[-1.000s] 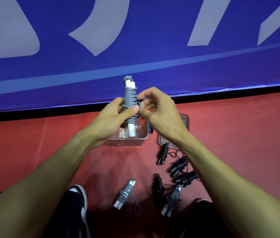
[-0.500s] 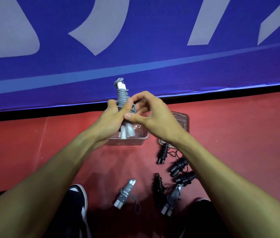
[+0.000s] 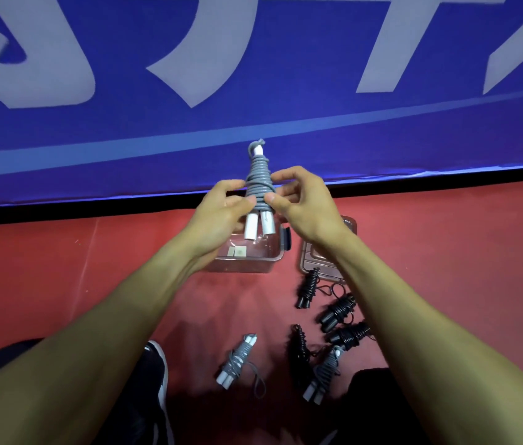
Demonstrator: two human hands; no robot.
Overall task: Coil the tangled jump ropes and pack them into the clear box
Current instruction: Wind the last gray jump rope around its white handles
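**Grey bundle held over the box — wrap not yet secure**

Grey jump rope [image 3: 259, 187], wound tight round its two white handles, held upright in the air just above the far-left part of the clear box [image 3: 247, 263]. Left hand [image 3: 221, 213] has its fingers curled round the lower coils. Right hand [image 3: 298, 200] pinches the cord at the bundle's right side with thumb and fingertips; other fingers loosely spread.

Risks, as I judge them: the cord's tail looks only tucked, so a slack pinch could let the turns spring loose and the coil unwind. The handles point down; lowered at a slant, they may catch the box's rim or its dark latch and tip the light box.

Box sits on the red floor [image 3: 446, 268], its lid [image 3: 321, 261] just right of it. Nearer: four black coiled ropes [image 3: 308, 289] in a loose cluster at right, two more grey bundles [image 3: 237, 361] lying near, one trailing a loose loop. Dark shoe [image 3: 154, 380] at near left. A blue banner [image 3: 286, 91] with large pale lettering runs along the far side.
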